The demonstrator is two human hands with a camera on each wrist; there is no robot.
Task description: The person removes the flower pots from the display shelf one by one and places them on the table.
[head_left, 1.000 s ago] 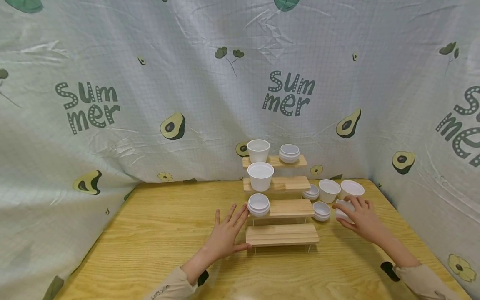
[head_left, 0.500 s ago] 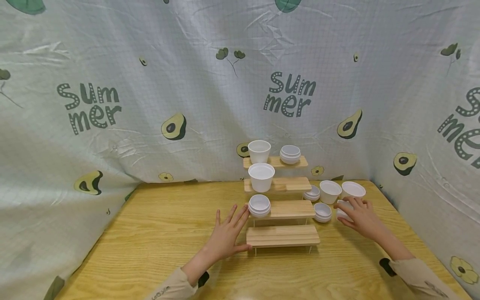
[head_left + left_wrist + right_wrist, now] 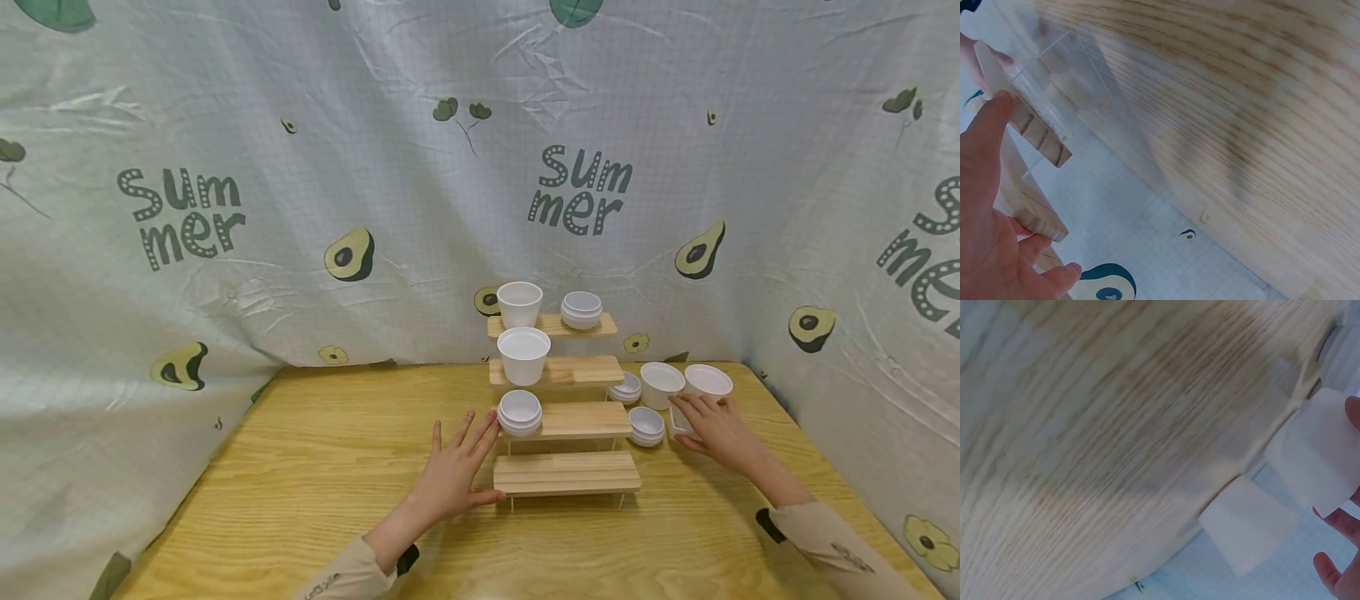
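Observation:
My left hand (image 3: 450, 477) is spread at the left side of a four-tier wooden display stand (image 3: 566, 472). Its thumb touches the end of the lowest step, and its fingertips reach the step above, beside a round white bowl (image 3: 519, 414). In the left wrist view the thumb lies on the step's end (image 3: 1038, 134). My right hand (image 3: 720, 435) holds a square white cup (image 3: 1319, 450) at the table's right, thumb on one side and fingers on the other. The hand hides much of that cup in the head view.
Two tall white cups stand on the upper steps, with a white bowl (image 3: 581, 310) at top right. Right of the stand are two small bowls, a round cup (image 3: 662, 386) and another cup (image 3: 708, 380). A printed cloth (image 3: 420, 208) hangs behind the table.
The right hand's fingers have lowered slightly over the square cup, and the cup's opening now tips more into view. My left hand has stayed against the stand.

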